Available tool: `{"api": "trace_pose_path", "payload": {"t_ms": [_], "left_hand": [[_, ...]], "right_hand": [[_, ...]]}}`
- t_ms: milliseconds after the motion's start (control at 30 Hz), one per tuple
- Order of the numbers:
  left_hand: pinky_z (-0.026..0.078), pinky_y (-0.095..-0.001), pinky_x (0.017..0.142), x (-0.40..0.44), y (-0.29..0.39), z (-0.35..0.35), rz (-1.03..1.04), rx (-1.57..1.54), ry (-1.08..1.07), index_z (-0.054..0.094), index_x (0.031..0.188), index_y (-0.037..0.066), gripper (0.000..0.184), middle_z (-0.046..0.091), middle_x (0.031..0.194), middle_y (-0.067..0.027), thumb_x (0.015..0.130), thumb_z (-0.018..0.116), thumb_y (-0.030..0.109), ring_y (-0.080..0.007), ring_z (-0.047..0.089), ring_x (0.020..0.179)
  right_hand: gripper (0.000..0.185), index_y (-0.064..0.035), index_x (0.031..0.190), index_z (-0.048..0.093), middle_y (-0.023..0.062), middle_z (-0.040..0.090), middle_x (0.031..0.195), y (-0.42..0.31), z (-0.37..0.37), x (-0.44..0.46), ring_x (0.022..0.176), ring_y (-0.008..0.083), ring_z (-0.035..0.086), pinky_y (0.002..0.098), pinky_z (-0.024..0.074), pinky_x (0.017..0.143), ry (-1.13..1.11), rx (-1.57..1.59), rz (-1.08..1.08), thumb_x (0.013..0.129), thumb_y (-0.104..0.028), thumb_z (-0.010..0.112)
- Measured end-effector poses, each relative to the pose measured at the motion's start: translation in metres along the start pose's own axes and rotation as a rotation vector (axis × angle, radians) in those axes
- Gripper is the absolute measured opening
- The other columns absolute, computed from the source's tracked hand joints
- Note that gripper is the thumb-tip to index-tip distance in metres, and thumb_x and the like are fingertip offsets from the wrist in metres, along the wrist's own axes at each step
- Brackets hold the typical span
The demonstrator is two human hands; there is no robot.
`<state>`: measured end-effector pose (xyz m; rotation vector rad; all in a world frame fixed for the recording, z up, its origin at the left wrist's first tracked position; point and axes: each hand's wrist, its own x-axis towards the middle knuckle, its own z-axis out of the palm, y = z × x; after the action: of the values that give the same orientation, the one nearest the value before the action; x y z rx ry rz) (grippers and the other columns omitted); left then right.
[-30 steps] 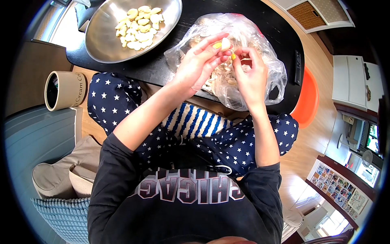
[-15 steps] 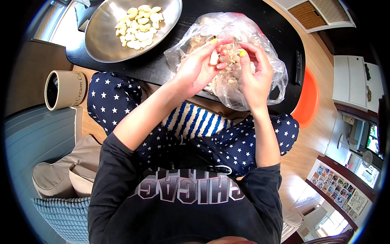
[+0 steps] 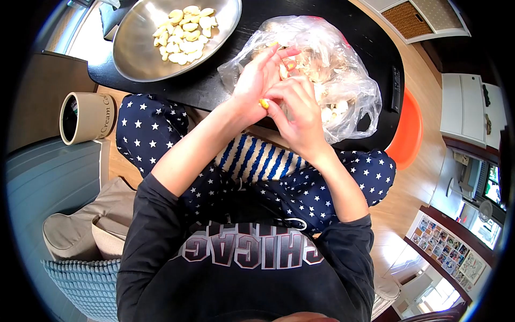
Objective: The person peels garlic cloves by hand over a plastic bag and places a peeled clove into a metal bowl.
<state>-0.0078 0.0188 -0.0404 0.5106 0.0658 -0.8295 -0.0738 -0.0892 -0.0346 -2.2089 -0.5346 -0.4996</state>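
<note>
Palm up at twelve o'clock, the left hand (image 3: pixel 253 85) had its grip curled loosely at a partly hidden clove (image 3: pixel 282 71), and the right hand (image 3: pixel 298 111) touched its palm with thumb and finger close together, whether gripping anything I could not tell. On the desk (image 3: pixel 258 12), the metal bowl (image 3: pixel 129 48) of pale pieces (image 3: pixel 185 38) sat at eleven o'clock, the clear bag (image 3: pixel 351 91) at one

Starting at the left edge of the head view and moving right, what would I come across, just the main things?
Beige tub → bowl → plastic bag → remote → white cabinet.
</note>
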Motion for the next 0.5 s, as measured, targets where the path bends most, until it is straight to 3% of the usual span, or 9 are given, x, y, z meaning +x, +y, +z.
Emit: {"api": "trace_pose_path", "payload": {"t_ms": [133,200,233,300,367,433,500], "left_hand": [[0.042,-0.0339,0.088,0.014,-0.005,-0.025,0.013,-0.285,-0.202,0.042,0.121,-0.002,0.041,0.053,0.105,-0.0130,0.095,0.037,0.030,-0.0199,0.052,0.096],[0.042,-0.0338,0.088,0.016,-0.005,-0.032,0.021,-0.312,-0.240,0.042,0.121,-0.003,0.040,0.053,0.105,-0.0145,0.094,0.038,0.026,-0.0204,0.051,0.096],[0.042,-0.0336,0.088,0.016,-0.005,-0.033,0.028,-0.337,-0.278,0.041,0.120,-0.005,0.038,0.052,0.105,-0.0160,0.093,0.038,0.021,-0.0208,0.050,0.095],[0.042,-0.0330,0.089,0.012,-0.003,-0.023,0.049,-0.301,-0.187,0.040,0.121,-0.006,0.036,0.051,0.106,-0.0174,0.092,0.038,0.016,-0.0215,0.050,0.095],[0.042,-0.0324,0.090,0.009,-0.003,-0.013,0.069,-0.262,-0.095,0.038,0.121,-0.007,0.035,0.050,0.107,-0.0187,0.091,0.037,0.011,-0.0221,0.050,0.094],[0.041,-0.0339,0.096,0.007,-0.003,-0.007,0.127,-0.068,-0.017,0.035,0.124,-0.008,0.037,0.046,0.116,-0.0234,0.089,0.035,0.000,-0.0264,0.049,0.105],[0.038,-0.0348,0.100,0.004,-0.004,-0.001,0.141,-0.023,-0.026,0.032,0.127,-0.008,0.039,0.043,0.121,-0.0251,0.089,0.034,-0.002,-0.0282,0.046,0.111]], "right_hand": [[0.013,-0.0029,0.086,0.059,0.0112,0.057,0.083,0.004,-0.018,0.008,0.084,0.0281,0.053,0.0369,0.0408,0.079,0.150,-0.041,0.103,0.073,-0.002,0.062],[0.011,-0.0008,0.087,0.061,0.0127,0.057,0.082,0.009,-0.033,0.012,0.084,0.0285,0.055,0.0353,0.0432,0.077,0.292,0.003,0.442,0.077,0.001,0.058],[0.011,-0.0008,0.087,0.061,0.0127,0.057,0.082,0.018,-0.039,0.010,0.084,0.0285,0.055,0.0353,0.0432,0.077,0.291,0.002,0.441,0.077,0.001,0.058],[0.014,-0.0004,0.091,0.062,0.0132,0.058,0.083,0.035,-0.046,0.006,0.084,0.0276,0.057,0.0332,0.0445,0.075,0.158,-0.269,0.376,0.078,0.000,0.057],[0.016,-0.0011,0.093,0.063,0.0130,0.059,0.084,0.037,-0.046,0.006,0.084,0.0272,0.057,0.0331,0.0445,0.075,0.157,-0.279,0.348,0.078,0.000,0.057],[0.018,-0.0019,0.095,0.063,0.0129,0.059,0.086,0.033,-0.048,0.007,0.084,0.0268,0.057,0.0330,0.0445,0.076,0.154,-0.290,0.322,0.078,-0.001,0.058],[0.020,-0.0023,0.098,0.063,0.0118,0.060,0.089,0.019,-0.051,0.011,0.087,0.0274,0.056,0.0337,0.0434,0.080,0.096,-0.227,0.574,0.078,-0.002,0.058]]}}
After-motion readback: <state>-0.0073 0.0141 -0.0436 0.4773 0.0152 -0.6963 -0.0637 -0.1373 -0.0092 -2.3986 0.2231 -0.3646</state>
